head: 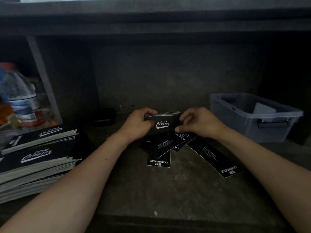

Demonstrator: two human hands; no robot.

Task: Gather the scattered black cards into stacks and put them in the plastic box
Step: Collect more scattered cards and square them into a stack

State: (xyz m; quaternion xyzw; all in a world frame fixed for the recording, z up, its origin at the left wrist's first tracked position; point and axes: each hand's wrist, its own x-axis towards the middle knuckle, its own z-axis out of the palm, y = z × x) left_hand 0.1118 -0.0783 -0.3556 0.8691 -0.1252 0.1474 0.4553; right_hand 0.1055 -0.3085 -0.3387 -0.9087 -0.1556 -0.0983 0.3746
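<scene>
A small stack of black cards point(162, 122) with white "Club Camping" lettering is held upright between both hands, mid-table. My left hand point(137, 125) grips its left end and my right hand point(197, 122) pinches its right end. Under the hands several loose black cards point(165, 145) lie overlapping on the dark surface, and a long one point(214, 158) lies slanted to the right. The clear plastic box point(276, 115) stands open at the right, with something pale inside.
Two tall piles of the same black cards point(36, 158) sit at the left edge. Behind them stands a plastic bottle point(18, 96) with other clutter. A small dark object point(104, 117) lies near the back wall.
</scene>
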